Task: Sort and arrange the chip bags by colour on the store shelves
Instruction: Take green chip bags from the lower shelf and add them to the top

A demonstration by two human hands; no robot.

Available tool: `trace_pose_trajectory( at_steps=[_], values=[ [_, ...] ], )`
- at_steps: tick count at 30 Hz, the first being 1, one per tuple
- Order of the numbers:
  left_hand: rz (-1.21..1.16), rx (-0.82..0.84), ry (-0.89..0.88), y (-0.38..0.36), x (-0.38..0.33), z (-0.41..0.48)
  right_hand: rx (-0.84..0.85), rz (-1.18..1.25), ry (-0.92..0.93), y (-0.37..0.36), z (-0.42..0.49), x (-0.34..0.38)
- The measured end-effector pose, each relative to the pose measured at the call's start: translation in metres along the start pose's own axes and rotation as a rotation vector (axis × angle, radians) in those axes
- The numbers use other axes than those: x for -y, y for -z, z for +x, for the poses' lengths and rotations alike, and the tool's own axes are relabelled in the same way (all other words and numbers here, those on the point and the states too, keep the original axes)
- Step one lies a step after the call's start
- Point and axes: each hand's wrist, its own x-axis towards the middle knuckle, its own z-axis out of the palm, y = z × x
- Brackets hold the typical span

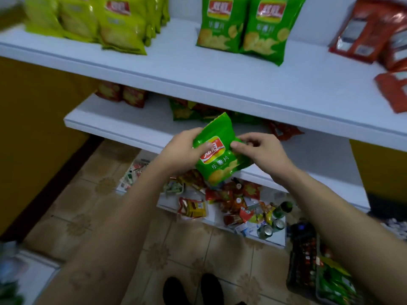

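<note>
Clasping green chip bag (pixel 220 160), tilted, between left hand (pixel 182 151), right hand (pixel 261 150)

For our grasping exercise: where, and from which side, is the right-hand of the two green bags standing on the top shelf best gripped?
Probably pinch the right-hand green bag along its right side seam, coming from the front right: that edge stands free, whereas its left edge meets the neighbouring green bag.

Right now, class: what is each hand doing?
Left hand: grips the green chip bag.
Right hand: pinches the same bag's right edge.
</note>
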Motion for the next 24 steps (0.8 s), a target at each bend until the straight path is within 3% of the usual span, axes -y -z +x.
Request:
trace_pose_trajectory(
  at_steps=[5, 9, 12, 18, 22, 24],
  values=[
    [-0.188, -0.060, 0.055, 0.048, -0.027, -0.020, 0.182, -0.219, 0.165, 0.027, 0.000, 0.042],
    [-0.298, -0.149, 0.043, 0.075, -0.063, -0.029, 0.256, -0.076, 0.139, 0.050, 0.000, 0.073],
    [-0.254, -0.256, -0.007, 0.092, -0.091, -0.028, 0.358, -0.126, 0.148, 0.065, 0.002, 0.093],
    [0.029, -0.155, -0.043, 0.120, -0.142, -0.010, 0.173, -0.257, 0.442, 0.091, 0.019, 0.162],
    [0.159, -0.190, -0.067, 0.129, -0.160, 0.010, 0.134, -0.734, 0.648, 0.095, 0.030, 0.196],
    [0.199, -0.178, -0.069, 0.134, -0.165, 0.021, 0.083, -0.856, 0.678, 0.094, 0.038, 0.204]
  ],
)
